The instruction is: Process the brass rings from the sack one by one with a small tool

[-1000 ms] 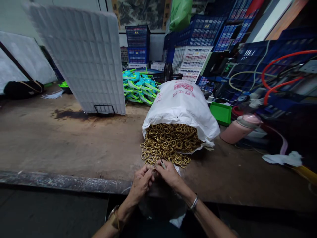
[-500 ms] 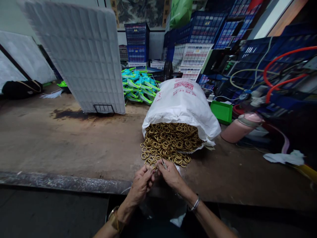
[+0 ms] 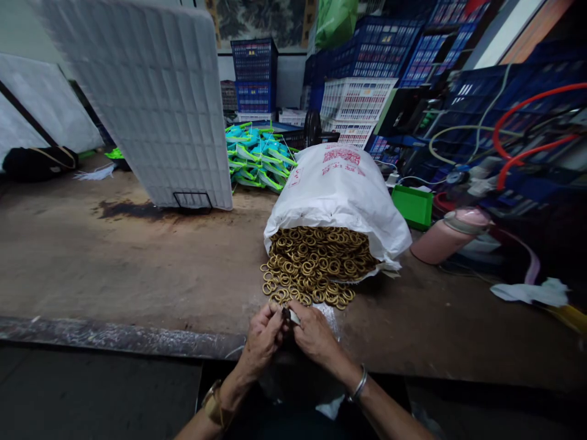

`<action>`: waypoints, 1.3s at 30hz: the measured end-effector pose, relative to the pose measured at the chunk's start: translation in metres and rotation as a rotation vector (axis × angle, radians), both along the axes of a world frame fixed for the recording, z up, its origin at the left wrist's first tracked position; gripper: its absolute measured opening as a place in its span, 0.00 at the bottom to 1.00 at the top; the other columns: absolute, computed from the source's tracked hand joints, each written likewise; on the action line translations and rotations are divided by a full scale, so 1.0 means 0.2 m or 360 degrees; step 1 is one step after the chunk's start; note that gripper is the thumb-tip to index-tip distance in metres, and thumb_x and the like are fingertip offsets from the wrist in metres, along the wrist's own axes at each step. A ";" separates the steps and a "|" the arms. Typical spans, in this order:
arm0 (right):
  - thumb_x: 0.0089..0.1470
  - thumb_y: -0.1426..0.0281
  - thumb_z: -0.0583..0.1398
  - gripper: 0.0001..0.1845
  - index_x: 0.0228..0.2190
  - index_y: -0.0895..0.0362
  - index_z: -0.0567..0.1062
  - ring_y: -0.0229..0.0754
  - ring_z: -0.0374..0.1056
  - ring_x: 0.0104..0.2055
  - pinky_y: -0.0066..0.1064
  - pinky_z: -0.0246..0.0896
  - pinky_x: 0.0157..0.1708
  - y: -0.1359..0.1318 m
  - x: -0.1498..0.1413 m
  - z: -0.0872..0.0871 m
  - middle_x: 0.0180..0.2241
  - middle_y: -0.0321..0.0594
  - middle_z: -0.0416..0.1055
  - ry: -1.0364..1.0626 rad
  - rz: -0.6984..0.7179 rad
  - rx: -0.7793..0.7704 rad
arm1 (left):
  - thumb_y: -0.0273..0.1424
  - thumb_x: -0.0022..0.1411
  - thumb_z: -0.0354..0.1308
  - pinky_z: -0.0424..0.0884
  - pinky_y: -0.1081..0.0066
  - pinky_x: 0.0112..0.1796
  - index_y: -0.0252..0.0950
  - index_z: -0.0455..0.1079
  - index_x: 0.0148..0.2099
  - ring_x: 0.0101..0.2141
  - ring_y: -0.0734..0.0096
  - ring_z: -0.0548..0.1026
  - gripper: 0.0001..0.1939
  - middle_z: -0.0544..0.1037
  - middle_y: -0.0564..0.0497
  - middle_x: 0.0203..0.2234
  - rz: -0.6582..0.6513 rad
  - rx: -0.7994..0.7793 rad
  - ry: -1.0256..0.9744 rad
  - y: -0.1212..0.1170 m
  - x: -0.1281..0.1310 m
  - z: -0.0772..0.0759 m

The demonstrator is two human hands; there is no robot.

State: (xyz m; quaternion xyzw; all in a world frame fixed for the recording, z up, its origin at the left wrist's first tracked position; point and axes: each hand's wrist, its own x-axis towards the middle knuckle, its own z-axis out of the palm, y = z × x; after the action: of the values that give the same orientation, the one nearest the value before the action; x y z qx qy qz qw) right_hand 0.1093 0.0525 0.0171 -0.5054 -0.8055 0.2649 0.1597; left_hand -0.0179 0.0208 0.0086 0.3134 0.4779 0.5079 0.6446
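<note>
My left hand is closed in a pinch at the near edge of the table; the brass-coloured ring that showed at its fingertips a moment ago is mostly hidden now. Close against it, my right hand is closed around a small slim tool with a pale grey body and a dark end toward the left fingers. Its exact kind cannot be made out. Just beyond both hands, a heap of brass-coloured rings spills from the mouth of a white woven sack lying on its side.
A tall white ribbed panel stands on the table at left. Behind the sack lie bright green and blue items. On the right are a pink bottle, a green tray and red hoses. Crates are stacked behind.
My right hand has turned and lowered slightly, bringing the slim tool's dark end against my left fingertips. The glimpse of ring between the hands is now covered. The view has shifted slightly.
</note>
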 end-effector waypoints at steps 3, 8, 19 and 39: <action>0.38 0.82 0.48 0.16 0.30 0.56 0.66 0.36 0.60 0.25 0.25 0.42 0.25 0.00 0.00 0.01 0.24 0.36 0.69 -0.0043 0.0012 0.0009 | 0.46 0.47 0.58 0.47 0.81 0.15 0.36 0.59 0.27 0.13 0.86 0.54 0.19 0.63 0.60 0.15 0.0015 0.0022 0.0038 0.00 0.00 0.01; 0.44 0.80 0.49 0.12 0.31 0.56 0.66 0.36 0.62 0.26 0.26 0.41 0.24 0.00 -0.02 0.02 0.26 0.38 0.70 -0.0188 -0.0004 -0.0003 | 0.45 0.48 0.58 0.45 0.81 0.14 0.35 0.59 0.24 0.13 0.86 0.52 0.19 0.62 0.60 0.14 -0.0022 0.0061 0.0027 -0.02 -0.01 0.01; 0.43 0.81 0.50 0.14 0.32 0.56 0.67 0.37 0.65 0.29 0.27 0.43 0.26 0.13 -0.01 -0.04 0.28 0.38 0.71 -0.0410 -0.0190 0.0229 | 0.40 0.54 0.55 0.50 0.81 0.15 0.34 0.61 0.29 0.17 0.84 0.59 0.14 0.70 0.53 0.25 -0.0022 -0.0074 -0.0493 -0.09 -0.07 0.03; 0.46 0.79 0.52 0.14 0.34 0.53 0.70 0.37 0.63 0.36 0.25 0.49 0.31 0.17 -0.13 -0.07 0.34 0.37 0.67 -0.0317 -0.0116 0.0264 | 0.32 0.47 0.62 0.60 0.81 0.16 0.33 0.65 0.28 0.24 0.75 0.71 0.10 0.72 0.51 0.23 0.0196 -0.0344 -0.0883 -0.03 -0.17 -0.04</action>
State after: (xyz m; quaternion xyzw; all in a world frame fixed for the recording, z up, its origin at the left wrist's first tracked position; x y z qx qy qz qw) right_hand 0.0830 0.0864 0.0037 -0.5431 -0.8177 0.1399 0.1298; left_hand -0.0522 0.0144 -0.0003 0.0625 0.3530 0.5584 0.7481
